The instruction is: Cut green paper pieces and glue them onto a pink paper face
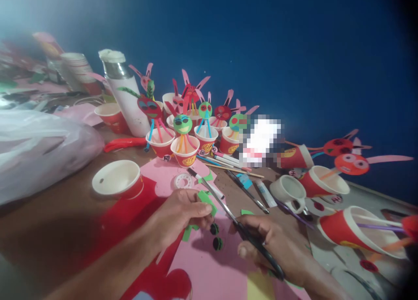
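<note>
Head view. Surface: brown table (78, 193), far edge against a blue wall (294, 65).

Left hand (186, 210): thumb and fingers pinched together on a green paper piece (207, 203), which juts from the fingertips toward the table's far edge. Hand above the near middle of the table, over pink paper (196, 271).

Right hand (271, 241): fingers curled round the black handles of a pair of scissors (244, 233); blade slanting toward the far edge, along the right side of the green paper piece. Contact between blade and paper: cannot be told.

Beneath, between the two hands: two black-and-green cutouts (217, 244), lying on the pink paper. Green scrap (187, 234), just under the left hand.

Left of the pink paper: red paper (114, 234); paper cup (117, 178), upright at its far end. Beyond the left hand: white ring (183, 181).

Right of the blade, toward the right edge: black pen (247, 191), glue stick (265, 193), white mug (287, 193).

Along the far edge: red cups bearing paper-faced figures (183, 123); flask (128, 97), leaning. Left edge: plastic bag (42, 152).
</note>
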Demonstrator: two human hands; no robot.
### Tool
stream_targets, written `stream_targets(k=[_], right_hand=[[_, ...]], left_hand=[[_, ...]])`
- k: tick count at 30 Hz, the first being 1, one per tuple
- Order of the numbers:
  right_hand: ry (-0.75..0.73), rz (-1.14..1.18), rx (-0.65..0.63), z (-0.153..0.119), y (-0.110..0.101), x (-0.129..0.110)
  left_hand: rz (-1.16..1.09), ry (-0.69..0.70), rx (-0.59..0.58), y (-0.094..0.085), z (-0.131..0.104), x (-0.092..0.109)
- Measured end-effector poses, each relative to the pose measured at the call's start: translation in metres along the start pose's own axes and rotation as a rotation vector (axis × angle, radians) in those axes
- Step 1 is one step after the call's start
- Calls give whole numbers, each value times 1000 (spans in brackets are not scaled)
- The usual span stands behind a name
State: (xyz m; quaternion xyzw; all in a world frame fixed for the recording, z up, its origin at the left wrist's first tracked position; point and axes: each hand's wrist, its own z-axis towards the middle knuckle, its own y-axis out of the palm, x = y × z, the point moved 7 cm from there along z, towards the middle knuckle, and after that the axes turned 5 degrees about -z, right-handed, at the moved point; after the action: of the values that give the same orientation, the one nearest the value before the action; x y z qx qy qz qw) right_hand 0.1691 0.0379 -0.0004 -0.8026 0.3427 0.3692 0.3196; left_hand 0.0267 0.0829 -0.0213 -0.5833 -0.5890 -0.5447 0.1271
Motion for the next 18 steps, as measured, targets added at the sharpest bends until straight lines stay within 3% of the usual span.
stream_targets(k=[10,14,18], right_hand=[[-1,-926,535,1,-49,19],[19,-1085,552,6,-53,34],[-8,-1126,514,6,-49,33]], left_hand=[[-79,59,75,3,-6,4],[-162,68,81,2,-4,3],[-182,61,67,1,-2,-2]])
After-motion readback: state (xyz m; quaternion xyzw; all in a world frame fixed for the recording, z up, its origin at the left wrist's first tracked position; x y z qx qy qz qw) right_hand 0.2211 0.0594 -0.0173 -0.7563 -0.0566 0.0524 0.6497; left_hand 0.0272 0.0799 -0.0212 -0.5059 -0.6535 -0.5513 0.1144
